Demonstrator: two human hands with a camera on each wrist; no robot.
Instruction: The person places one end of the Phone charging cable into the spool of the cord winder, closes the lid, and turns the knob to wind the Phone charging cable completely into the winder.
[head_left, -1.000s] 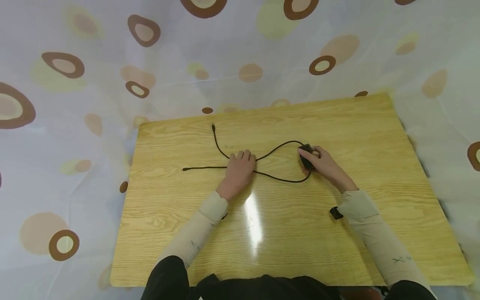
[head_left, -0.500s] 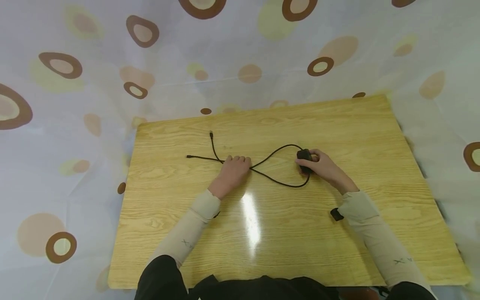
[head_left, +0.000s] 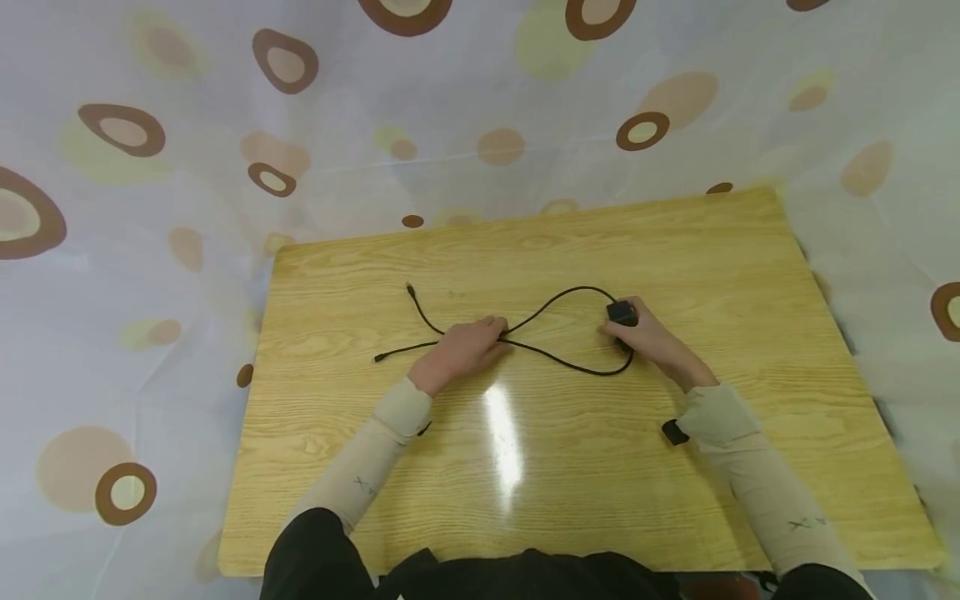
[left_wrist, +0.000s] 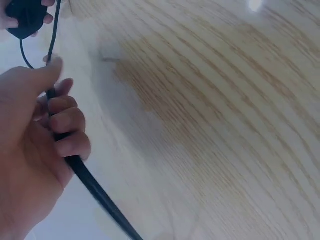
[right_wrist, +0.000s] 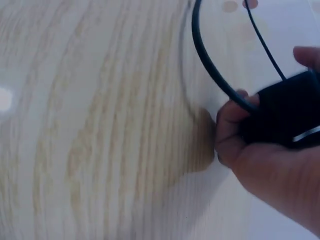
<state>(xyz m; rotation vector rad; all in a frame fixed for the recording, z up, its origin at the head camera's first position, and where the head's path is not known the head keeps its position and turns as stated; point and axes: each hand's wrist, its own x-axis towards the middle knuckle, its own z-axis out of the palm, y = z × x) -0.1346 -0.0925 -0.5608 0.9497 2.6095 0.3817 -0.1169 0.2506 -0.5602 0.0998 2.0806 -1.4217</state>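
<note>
My right hand (head_left: 651,333) holds a small black box-shaped adapter (head_left: 621,313), thumb on one side and fingers around the other. A black cable (head_left: 573,290) runs from each end of it, and the two bow apart into a loop. They come together at my left hand (head_left: 467,343), whose fingers curl round the cable (left_wrist: 102,197) in the left wrist view. Past that hand the free ends spread leftward, one plug (head_left: 410,290) farther back and the other plug (head_left: 379,357) nearer. In the right wrist view, fingers wrap the adapter (right_wrist: 292,107) where a cable leaves it.
Under both hands lies a light wood-grain table (head_left: 337,433), with a bright reflection (head_left: 504,442) on its middle. A pale patterned sheet (head_left: 450,100) hangs behind it and at the sides. A small black wrist camera (head_left: 675,432) juts from the right cuff.
My left hand has moved slightly left and toward me and has turned. The back plug has come nearer and left; the other shifted back, then nearer. The adapter has tilted and shifted slightly right.
</note>
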